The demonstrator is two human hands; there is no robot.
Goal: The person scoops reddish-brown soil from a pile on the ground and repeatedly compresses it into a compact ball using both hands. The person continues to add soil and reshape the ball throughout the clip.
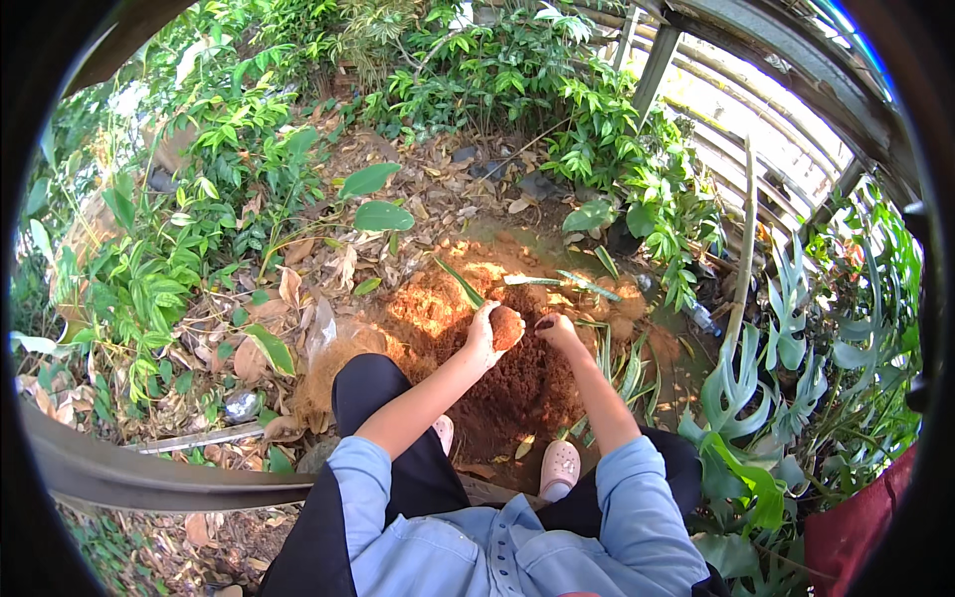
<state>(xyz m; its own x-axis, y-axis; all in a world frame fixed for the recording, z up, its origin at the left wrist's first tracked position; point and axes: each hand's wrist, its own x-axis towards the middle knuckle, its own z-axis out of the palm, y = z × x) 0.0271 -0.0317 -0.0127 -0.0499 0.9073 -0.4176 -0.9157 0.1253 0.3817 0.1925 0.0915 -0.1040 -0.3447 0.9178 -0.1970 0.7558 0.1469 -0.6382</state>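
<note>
Cupped in my left hand (482, 339) is a rounded ball of reddish-brown, fibrous soil (507, 328). A green, pointed leaf (459, 282) sticks out above that hand; whether it is set in the ball is hidden. My right hand (558, 331) hovers just right of the ball, apart from it, its fingers curled; whether they pinch any soil is unclear. Below both hands spreads a heap of loose reddish-brown soil (522, 388). Cut, mottled snake plant leaves (589, 285) lie beyond the right hand, beside round fibre-covered balls (625, 297).
Tan coconut-like fibre (321, 384) and a clear plastic bag (321, 328) lie by my left knee. More long leaves (634, 369) are right of the heap. A plastic bottle (703, 318), an upright stick (742, 246) and monstera leaves (739, 395) stand farther right. Dry leaves (358, 254) cover ground ahead.
</note>
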